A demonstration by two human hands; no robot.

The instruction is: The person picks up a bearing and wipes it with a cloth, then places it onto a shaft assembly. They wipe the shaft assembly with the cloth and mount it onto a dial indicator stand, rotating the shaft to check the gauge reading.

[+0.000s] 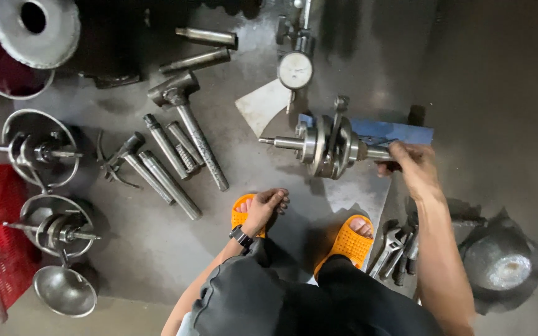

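1. crankshaft (pixel 328 144): a grey steel assembly of two round webs with a stub shaft out each end, lying level across a stand, shafts pointing to either side.
2. its right-hand shaft end sits inside the grip; the webs lie just left of the grip, and the thin left shaft tip lies farthest from it.

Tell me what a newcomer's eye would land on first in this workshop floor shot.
First comes the steel crankshaft at centre, lying across a blue stand, with the right hand gripping its right end and a dial gauge standing just behind it. Next, the orange sandals near the bottom stand out against the dark floor, the left hand resting on the left foot. To the left lie a hammer and a row of steel rods.
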